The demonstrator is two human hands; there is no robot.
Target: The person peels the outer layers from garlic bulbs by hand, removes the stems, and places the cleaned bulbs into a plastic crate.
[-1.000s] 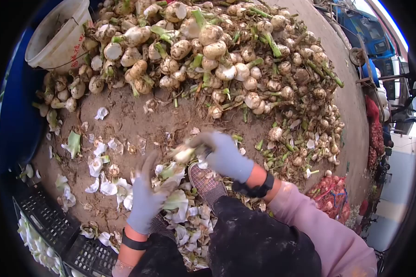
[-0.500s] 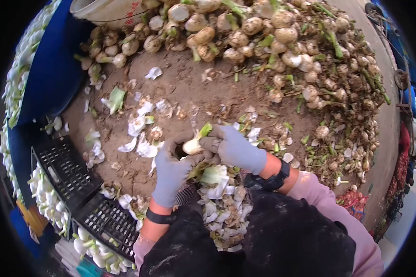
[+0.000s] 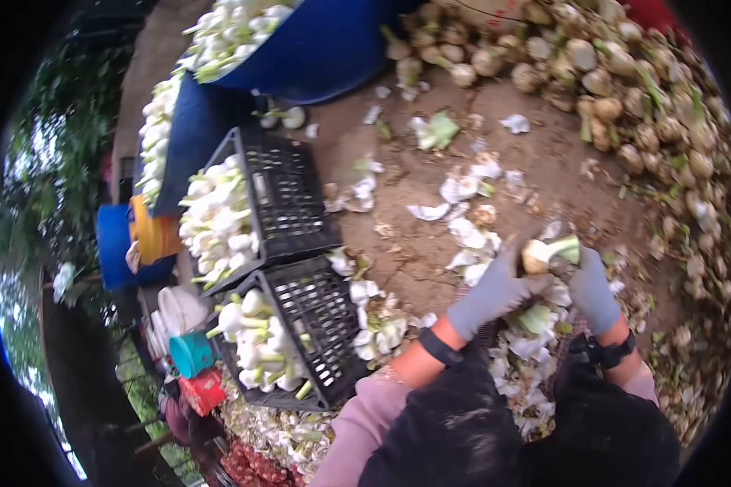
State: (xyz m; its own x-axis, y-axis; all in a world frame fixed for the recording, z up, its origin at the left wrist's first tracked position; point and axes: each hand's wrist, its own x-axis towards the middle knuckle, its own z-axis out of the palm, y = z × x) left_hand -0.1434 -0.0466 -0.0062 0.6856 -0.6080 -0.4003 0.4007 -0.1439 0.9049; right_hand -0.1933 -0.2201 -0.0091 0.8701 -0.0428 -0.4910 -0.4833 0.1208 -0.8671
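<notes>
A garlic bulb [image 3: 535,257] with a short green stem is held up between my two gloved hands. My left hand [image 3: 499,294] is closed around the bulb end. At the stem end is my right hand [image 3: 591,286], its fingers closed about the stem and partly hidden. Peeled white skins and leaf scraps [image 3: 528,357] are heaped between my legs, right below the hands.
Two black crates [image 3: 321,333] filled with cleaned garlic stand to the left. Behind them are blue tubs [image 3: 325,57] of white garlic. Unpeeled muddy garlic [image 3: 666,130] is piled at the far right. Skins [image 3: 463,191] litter the soil.
My view has swung to the left, bringing the crates and tubs further into sight. The garlic bulb has turned, its stem now pointing right, and stays between my hands.
</notes>
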